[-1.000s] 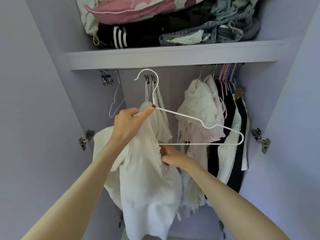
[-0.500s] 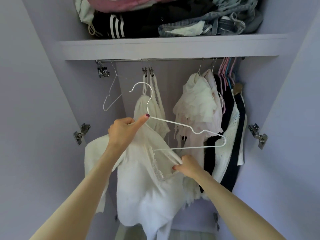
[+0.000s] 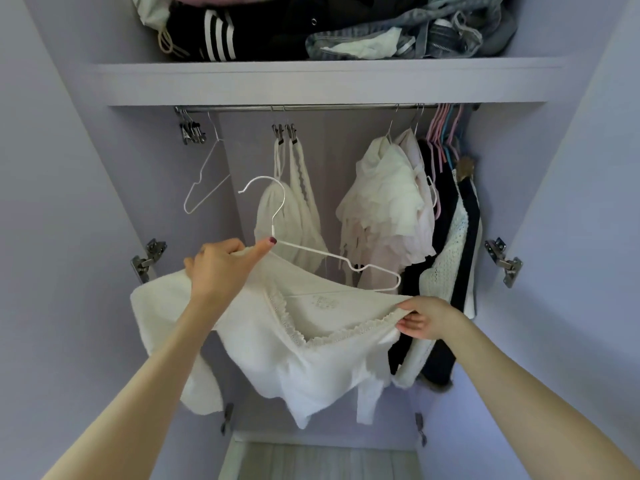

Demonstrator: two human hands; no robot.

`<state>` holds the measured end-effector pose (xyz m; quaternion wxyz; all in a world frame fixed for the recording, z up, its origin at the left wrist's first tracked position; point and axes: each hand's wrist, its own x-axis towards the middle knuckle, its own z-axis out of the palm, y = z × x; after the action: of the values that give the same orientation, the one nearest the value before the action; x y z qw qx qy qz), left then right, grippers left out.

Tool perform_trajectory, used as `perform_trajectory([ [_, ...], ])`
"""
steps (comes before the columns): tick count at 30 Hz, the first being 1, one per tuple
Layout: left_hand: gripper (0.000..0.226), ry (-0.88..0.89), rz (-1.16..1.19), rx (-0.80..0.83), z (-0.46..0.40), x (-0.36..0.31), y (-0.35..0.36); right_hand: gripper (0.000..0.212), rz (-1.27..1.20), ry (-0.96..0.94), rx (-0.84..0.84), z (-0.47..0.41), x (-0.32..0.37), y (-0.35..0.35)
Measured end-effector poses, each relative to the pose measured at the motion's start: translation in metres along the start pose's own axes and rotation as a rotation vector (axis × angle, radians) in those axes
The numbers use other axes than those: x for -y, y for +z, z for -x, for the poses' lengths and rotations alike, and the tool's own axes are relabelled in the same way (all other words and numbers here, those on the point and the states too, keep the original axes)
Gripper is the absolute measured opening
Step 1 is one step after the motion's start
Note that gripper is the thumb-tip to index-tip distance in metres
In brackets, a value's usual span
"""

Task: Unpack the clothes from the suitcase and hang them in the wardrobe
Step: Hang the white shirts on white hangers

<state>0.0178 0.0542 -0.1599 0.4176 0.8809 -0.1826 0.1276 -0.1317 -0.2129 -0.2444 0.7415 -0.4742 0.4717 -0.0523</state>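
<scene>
Fingers of the left hand clamp garment and hanger together; right hand pinches the neckline — next, stretch it over the hanger's free end.

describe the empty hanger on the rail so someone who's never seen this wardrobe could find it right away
Look under the wardrobe's shelf at the metal rail. Near its left end, just right of a bunch of metal clips, hangs a thin white wire hanger. It is the only hanger on the rail with nothing on it; the other white hanger is off the rail, partly inside a white top.
</scene>
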Motion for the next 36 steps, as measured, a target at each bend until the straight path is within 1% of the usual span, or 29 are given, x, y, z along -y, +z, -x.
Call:
perform_trajectory([
  [3, 0.064, 0.063, -0.06, -0.03, 0.005, 0.003, 0.009, 0.013, -0.116, 0.013, 0.073, 0.008, 0.006, 0.001],
  [6, 0.065, 0.147, -0.106, -0.075, 0.006, 0.004, 0.015, 0.013, -0.136, -0.013, 0.037, 0.011, 0.011, 0.005],
  [8, 0.064, 0.156, -0.108, -0.09, 0.005, 0.004, 0.015, 0.011, -0.059, -0.036, -0.011, 0.009, 0.014, 0.008],
  [10, 0.063, 0.149, -0.092, -0.119, 0.005, 0.004, 0.015, 0.028, 0.063, -0.086, -0.039, 0.003, 0.016, 0.009],
  [11, 0.062, 0.14, -0.093, -0.129, 0.005, 0.004, 0.016, 0.028, 0.105, -0.109, -0.048, 0.002, 0.017, 0.01],
  [13, 0.061, 0.125, -0.133, -0.14, 0.008, 0.005, 0.019, 0.01, 0.19, -0.185, -0.108, 0.006, 0.02, 0.016],
  [14, 0.061, 0.12, -0.159, -0.142, 0.01, 0.005, 0.021, 0.004, 0.234, -0.219, -0.131, 0.01, 0.022, 0.02],
  [18, 0.059, 0.085, -0.212, -0.131, 0.019, 0.0, 0.026, 0.009, 0.396, -0.351, -0.224, 0.015, 0.025, 0.03],
  [20, 0.058, 0.075, -0.242, -0.11, 0.023, -0.003, 0.028, 0.02, 0.499, -0.389, -0.273, 0.018, 0.027, 0.031],
  [23, 0.056, 0.124, -0.365, -0.093, 0.031, -0.004, 0.037, 0.028, 0.56, -0.475, -0.325, 0.025, 0.032, 0.032],
  [25, 0.059, 0.127, -0.427, -0.096, 0.036, -0.007, 0.043, 0.027, 0.572, -0.503, -0.309, 0.031, 0.036, 0.038],
  [27, 0.06, 0.088, -0.409, -0.099, 0.036, -0.012, 0.046, 0.017, 0.61, -0.517, -0.267, 0.04, 0.038, 0.044],
  [28, 0.06, 0.071, -0.39, -0.108, 0.036, -0.015, 0.046, 0.015, 0.636, -0.522, -0.251, 0.045, 0.037, 0.046],
  [30, 0.06, 0.066, -0.375, -0.141, 0.035, -0.018, 0.046, 0.027, 0.669, -0.534, -0.249, 0.049, 0.036, 0.047],
  [31, 0.06, 0.077, -0.378, -0.151, 0.035, -0.018, 0.047, 0.03, 0.685, -0.536, -0.252, 0.049, 0.036, 0.046],
  [33, 0.06, 0.096, -0.397, -0.129, 0.039, -0.018, 0.051, 0.027, 0.692, -0.539, -0.248, 0.052, 0.038, 0.044],
  [34, 0.06, 0.096, -0.416, -0.105, 0.041, -0.016, 0.052, 0.029, 0.668, -0.55, -0.242, 0.055, 0.041, 0.046],
  [36, 0.06, 0.107, -0.454, -0.072, 0.045, -0.011, 0.056, 0.032, 0.531, -0.602, -0.228, 0.061, 0.049, 0.048],
])
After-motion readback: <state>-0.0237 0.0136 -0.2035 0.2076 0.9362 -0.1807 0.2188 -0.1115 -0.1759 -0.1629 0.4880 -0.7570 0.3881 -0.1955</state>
